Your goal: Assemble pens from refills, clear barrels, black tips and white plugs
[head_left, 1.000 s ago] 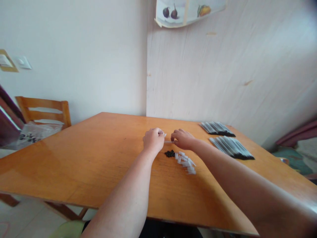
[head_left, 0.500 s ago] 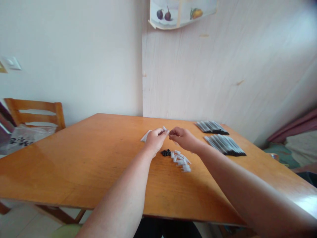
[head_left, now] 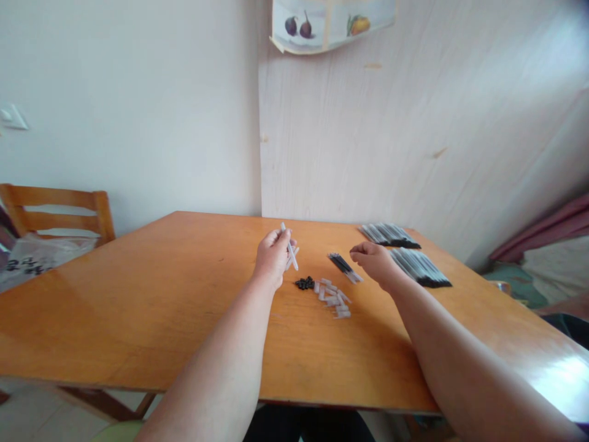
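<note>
My left hand is raised a little above the wooden table, fingers closed on thin clear pen tubes that stick up past my knuckles. My right hand hovers to the right with its fingers curled; what it holds, if anything, I cannot make out. Between my hands lie a small heap of black caps, a scatter of clear plastic tips and a short bundle of dark refills.
Two rows of dark pens, one farther and one nearer, lie at the table's far right by the wall. A wooden chair with a plastic bag stands at the left. A fruit picture hangs above.
My hands were together at the table's middle; they have parted. The left hand rose with the clear tubes, the right hand moved right, and a dark bundle now shows between them.
</note>
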The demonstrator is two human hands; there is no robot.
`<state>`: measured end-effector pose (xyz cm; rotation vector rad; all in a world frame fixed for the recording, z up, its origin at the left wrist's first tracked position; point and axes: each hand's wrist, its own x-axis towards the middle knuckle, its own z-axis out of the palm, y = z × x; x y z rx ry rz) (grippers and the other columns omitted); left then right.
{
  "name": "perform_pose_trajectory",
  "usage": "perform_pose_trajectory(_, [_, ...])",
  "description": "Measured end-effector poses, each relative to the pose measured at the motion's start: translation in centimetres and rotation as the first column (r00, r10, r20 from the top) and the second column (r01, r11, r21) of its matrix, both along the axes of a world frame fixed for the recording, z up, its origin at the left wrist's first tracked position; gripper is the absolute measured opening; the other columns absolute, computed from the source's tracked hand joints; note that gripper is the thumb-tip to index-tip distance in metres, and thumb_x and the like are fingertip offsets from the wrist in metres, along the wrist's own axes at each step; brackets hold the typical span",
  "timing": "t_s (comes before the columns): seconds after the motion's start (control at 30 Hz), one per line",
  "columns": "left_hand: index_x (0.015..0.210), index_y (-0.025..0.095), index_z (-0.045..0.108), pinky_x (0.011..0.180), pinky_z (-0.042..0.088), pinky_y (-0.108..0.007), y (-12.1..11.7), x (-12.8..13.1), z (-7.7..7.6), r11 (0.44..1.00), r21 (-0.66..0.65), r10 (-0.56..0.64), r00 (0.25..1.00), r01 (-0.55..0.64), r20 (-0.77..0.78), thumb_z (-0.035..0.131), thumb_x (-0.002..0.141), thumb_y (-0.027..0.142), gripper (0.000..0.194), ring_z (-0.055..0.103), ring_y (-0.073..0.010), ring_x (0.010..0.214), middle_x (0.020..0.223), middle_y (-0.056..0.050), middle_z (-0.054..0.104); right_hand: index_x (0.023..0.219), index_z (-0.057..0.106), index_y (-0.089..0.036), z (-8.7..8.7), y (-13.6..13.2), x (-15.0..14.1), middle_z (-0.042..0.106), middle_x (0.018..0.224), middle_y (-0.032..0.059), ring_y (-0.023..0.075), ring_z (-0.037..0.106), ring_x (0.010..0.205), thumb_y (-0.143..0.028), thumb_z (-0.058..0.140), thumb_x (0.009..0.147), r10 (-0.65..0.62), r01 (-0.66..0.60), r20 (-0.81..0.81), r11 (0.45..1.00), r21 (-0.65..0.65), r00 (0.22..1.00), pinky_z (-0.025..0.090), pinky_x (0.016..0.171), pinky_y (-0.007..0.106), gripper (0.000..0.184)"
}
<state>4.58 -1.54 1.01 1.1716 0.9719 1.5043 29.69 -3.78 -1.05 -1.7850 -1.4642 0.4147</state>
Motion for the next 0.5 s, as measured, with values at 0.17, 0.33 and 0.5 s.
perform_pose_trajectory(0.17, [0.092, 0.016, 0.066, 0.061, 0.048, -0.023, -0.1, -0.1, 0.1, 1.000, -0.028, 0.014, 1.000, -0.014, 0.008, 0.064, 0.078, 0.048, 0.035, 0.055, -0.0089, 0.059, 0.071, -0.001, 0.060, 0.080, 0.069, -0.016, -0.8, 0.0, 1.5, 0.065, 0.067, 0.0027, 0.0144, 0.056, 0.061, -0.027, 0.060, 0.073, -0.033, 0.062, 0.243, 0.992, -0.114, 0.969, 0.036, 0.053, 0.024, 0.016])
perform_pose_trajectory(0.33, [0.087, 0.016, 0.066, 0.056, 0.046, -0.020, -0.2, -0.2, 0.0, 0.999, -0.041, 0.013, 1.000, -0.013, -0.009, 0.066, 0.076, 0.047, 0.033, 0.051, -0.0082, 0.058, 0.069, -0.001, 0.058, 0.075, 0.070, -0.017, -1.0, 0.1, 1.8, 0.066, 0.067, 0.0043, 0.0153, 0.057, 0.060, -0.031, 0.064, 0.071, 0.082, 0.023, 0.377, 0.964, -0.265, 0.923, 0.035, 0.053, 0.025, 0.016])
perform_pose_trajectory(0.5, [0.085, 0.017, 0.067, 0.054, 0.045, -0.020, -0.3, -0.2, -0.1, 0.999, -0.052, 0.010, 1.000, -0.011, -0.028, 0.068, 0.074, 0.048, 0.033, 0.051, -0.0088, 0.058, 0.070, -0.001, 0.059, 0.076, 0.071, -0.016, -1.0, 0.1, 1.7, 0.068, 0.069, 0.0062, 0.0167, 0.060, 0.063, -0.035, 0.068, 0.070, 0.106, 0.032, 0.410, 0.948, -0.317, 0.906, 0.036, 0.054, 0.025, 0.020])
